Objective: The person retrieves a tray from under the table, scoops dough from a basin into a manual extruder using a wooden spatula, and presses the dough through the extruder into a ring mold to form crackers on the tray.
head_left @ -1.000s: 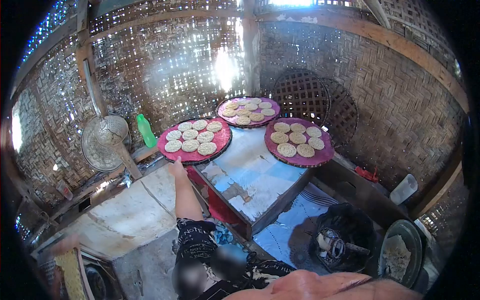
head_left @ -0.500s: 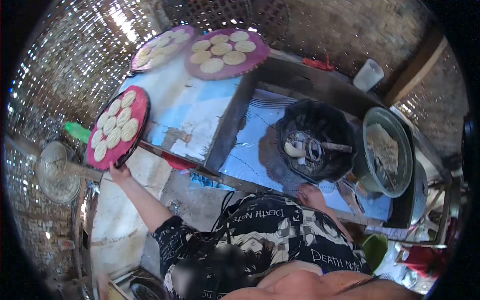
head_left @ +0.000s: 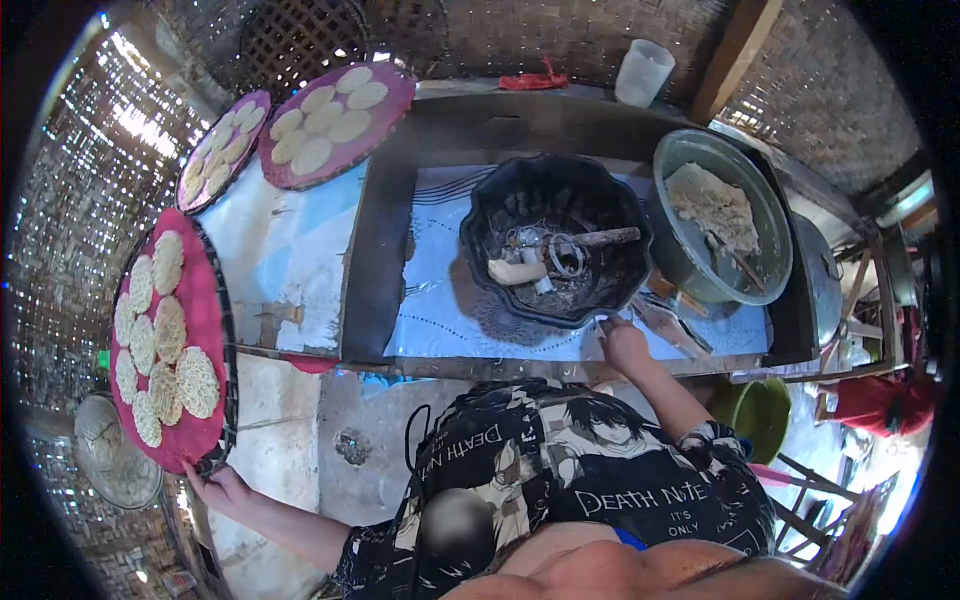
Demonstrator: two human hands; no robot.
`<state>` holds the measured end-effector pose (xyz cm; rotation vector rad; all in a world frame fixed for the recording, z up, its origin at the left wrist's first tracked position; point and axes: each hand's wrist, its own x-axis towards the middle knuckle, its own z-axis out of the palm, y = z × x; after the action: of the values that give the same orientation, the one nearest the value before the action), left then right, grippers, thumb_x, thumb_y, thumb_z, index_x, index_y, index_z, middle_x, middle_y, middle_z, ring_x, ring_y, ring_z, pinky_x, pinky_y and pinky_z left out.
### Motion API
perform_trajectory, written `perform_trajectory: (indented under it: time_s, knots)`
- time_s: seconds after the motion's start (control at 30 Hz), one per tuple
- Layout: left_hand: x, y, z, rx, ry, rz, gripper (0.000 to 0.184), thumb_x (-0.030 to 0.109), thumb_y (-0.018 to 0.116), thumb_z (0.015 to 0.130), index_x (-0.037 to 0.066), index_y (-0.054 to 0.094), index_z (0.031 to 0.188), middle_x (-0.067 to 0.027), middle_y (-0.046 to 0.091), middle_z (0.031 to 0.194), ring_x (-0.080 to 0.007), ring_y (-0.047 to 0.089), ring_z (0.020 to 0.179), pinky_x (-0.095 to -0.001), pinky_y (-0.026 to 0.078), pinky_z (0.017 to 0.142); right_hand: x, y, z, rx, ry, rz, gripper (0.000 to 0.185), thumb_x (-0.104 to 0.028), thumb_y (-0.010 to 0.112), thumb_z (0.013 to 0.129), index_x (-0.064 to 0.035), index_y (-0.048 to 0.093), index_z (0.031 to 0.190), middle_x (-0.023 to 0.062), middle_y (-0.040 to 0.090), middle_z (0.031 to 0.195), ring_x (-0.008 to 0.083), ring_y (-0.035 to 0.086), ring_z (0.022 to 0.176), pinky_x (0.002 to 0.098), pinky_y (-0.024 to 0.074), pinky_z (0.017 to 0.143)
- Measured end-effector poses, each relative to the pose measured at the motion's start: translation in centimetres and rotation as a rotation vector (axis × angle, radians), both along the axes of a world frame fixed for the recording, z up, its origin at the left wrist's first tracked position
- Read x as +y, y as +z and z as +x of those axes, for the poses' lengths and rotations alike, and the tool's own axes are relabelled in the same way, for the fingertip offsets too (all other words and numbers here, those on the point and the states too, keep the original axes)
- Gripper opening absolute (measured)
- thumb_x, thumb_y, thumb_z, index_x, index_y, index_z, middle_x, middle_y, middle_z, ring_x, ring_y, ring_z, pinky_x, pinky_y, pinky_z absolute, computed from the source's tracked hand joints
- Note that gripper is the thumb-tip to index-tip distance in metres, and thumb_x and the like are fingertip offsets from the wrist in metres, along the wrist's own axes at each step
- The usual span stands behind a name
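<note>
At the lower left, my left hand (head_left: 222, 488) grips the near rim of a round tray (head_left: 207, 340) lined with red cloth. Several flat, pale, textured rounds (head_left: 170, 330) lie on that cloth. My right hand (head_left: 625, 345) is closed at the front edge of the wooden bench, just below a black scalloped basin (head_left: 480, 215); anything between its fingers is too small to name. Inside the basin lie a pale piece (head_left: 516, 272), a brown stick (head_left: 606, 237) and some rings. Beside it, a green-grey tub (head_left: 775, 215) holds a pale crumbly mass (head_left: 713, 203) and a utensil.
Two more trays of rounds, one nearer (head_left: 385, 110) and one farther (head_left: 190, 190), rest on the bench's left part. A translucent cup (head_left: 643, 72) and a red bag (head_left: 533, 80) stand along the back ledge. A green bucket (head_left: 755, 415) is below the bench at right.
The view has swung right and down. My left hand has kept hold of the red-lined tray, now off the bench's left side. My right hand has come into view at the bench's front edge.
</note>
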<state>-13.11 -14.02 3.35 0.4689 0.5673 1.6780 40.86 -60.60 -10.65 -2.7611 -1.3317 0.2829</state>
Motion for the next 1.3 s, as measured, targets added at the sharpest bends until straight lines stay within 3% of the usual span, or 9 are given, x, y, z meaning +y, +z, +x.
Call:
perform_trajectory:
  time_s: [0.07, 0.13, 0.27, 0.37, 0.47, 0.53, 0.7, 0.93, 1.3]
  knots:
    - [-4.2, 4.3, 7.6, -0.069, -0.054, -0.076, 0.038, 0.008, 0.055, 0.084, -0.008, 0.045, 0.117, -0.0161, 0.051, 0.120, -0.0238, 0.050, 0.107, -0.0366, 0.037, 0.096, -0.9, -3.0, 0.2, -0.092, -0.132, -0.032, 0.029, -0.014, 0.056, 0.074, -0.0063, 0.057, 0.102, 0.0117, 0.059, 0.097, 0.0297, 0.058, 0.085, 0.0364, 0.0497, 0.069]
    - [-4.9, 3.9, 10.5, 0.026, -0.136, -0.077, 0.041, 0.011, 0.057, 0.083, -0.006, 0.045, 0.118, -0.0147, 0.049, 0.121, -0.0243, 0.047, 0.110, -0.0373, 0.035, 0.098, -2.3, -5.7, -0.3, -0.048, -0.169, -0.011, 0.033, -0.014, 0.056, 0.072, -0.0051, 0.054, 0.104, 0.0123, 0.057, 0.100, 0.0298, 0.056, 0.089, 0.0366, 0.0495, 0.070]
    - [-9.0, 4.5, 19.5, -0.023, -0.516, -0.115, 0.045, 0.018, 0.051, 0.087, -0.001, 0.039, 0.125, -0.0126, 0.046, 0.127, -0.0249, 0.042, 0.117, -0.0422, 0.028, 0.102, -3.8, -4.2, -1.6, 0.014, -0.212, 0.046, 0.015, -0.012, 0.055, 0.072, -0.0070, 0.058, 0.085, 0.0116, 0.058, 0.087, 0.0283, 0.059, 0.082, 0.0383, 0.0498, 0.067]
    - [-10.7, 2.3, 24.5, -0.064, -0.855, -0.067, 0.039, 0.015, 0.048, 0.088, 0.002, 0.042, 0.124, -0.0123, 0.046, 0.126, -0.0252, 0.045, 0.115, -0.0424, 0.032, 0.100, -5.5, -0.1, -2.4, 0.048, -0.356, 0.401, 0.009, -0.007, 0.053, 0.076, -0.0034, 0.057, 0.083, 0.0131, 0.059, 0.080, 0.0293, 0.060, 0.073, 0.0369, 0.0487, 0.062]
    - [-13.3, 1.0, 29.3, 0.018, -0.962, -0.122, 0.040, 0.009, 0.047, 0.087, 0.004, 0.038, 0.126, -0.0105, 0.049, 0.123, -0.0250, 0.047, 0.113, -0.0416, 0.037, 0.096, -8.0, 7.7, -2.5, 0.214, -0.586, 0.633, 0.013, -0.006, 0.058, 0.075, -0.0005, 0.057, 0.087, 0.0151, 0.058, 0.085, 0.0313, 0.057, 0.074, 0.0340, 0.0469, 0.064]
    - [-15.4, 0.7, 32.2, 0.049, -1.065, -0.108, 0.041, 0.006, 0.047, 0.086, 0.004, 0.037, 0.126, -0.0111, 0.049, 0.123, -0.0253, 0.048, 0.112, -0.0415, 0.037, 0.096, -9.3, 11.9, -2.4, -0.011, -0.551, 0.799, 0.011, 0.001, 0.056, 0.073, -0.0003, 0.057, 0.084, 0.0143, 0.057, 0.082, 0.0305, 0.056, 0.073, 0.0328, 0.0465, 0.063]
    - [-17.7, -2.8, 35.6, 0.077, -1.308, -0.171, 0.044, 0.001, 0.047, 0.084, 0.002, 0.035, 0.126, -0.0144, 0.048, 0.122, -0.0256, 0.051, 0.109, -0.0399, 0.041, 0.093, -7.6, 18.9, -3.2, -0.288, -0.169, 0.745, 0.017, 0.005, 0.056, 0.067, -0.0022, 0.056, 0.082, 0.0119, 0.057, 0.082, 0.0294, 0.056, 0.072, 0.0345, 0.0470, 0.064]
    - [-17.5, -4.8, 37.9, 0.108, -1.331, -0.187, 0.048, 0.002, 0.048, 0.084, 0.003, 0.032, 0.129, -0.0139, 0.047, 0.123, -0.0255, 0.050, 0.110, -0.0409, 0.040, 0.095, -6.0, 18.2, -4.5, -0.214, 0.205, 0.481, 0.025, -0.004, 0.056, 0.059, -0.0045, 0.056, 0.084, 0.0083, 0.056, 0.086, 0.0245, 0.056, 0.078, 0.0341, 0.0474, 0.068]
    - [-17.0, -5.7, 37.7, 0.150, -1.350, -0.195, 0.045, 0.001, 0.046, 0.086, 0.004, 0.032, 0.128, -0.0129, 0.047, 0.124, -0.0236, 0.050, 0.110, -0.0393, 0.040, 0.095, -4.3, 16.4, -3.3, -0.183, 0.267, 0.384, 0.029, -0.010, 0.056, 0.061, -0.0064, 0.055, 0.089, 0.0055, 0.055, 0.092, 0.0213, 0.054, 0.085, 0.0319, 0.0461, 0.071]
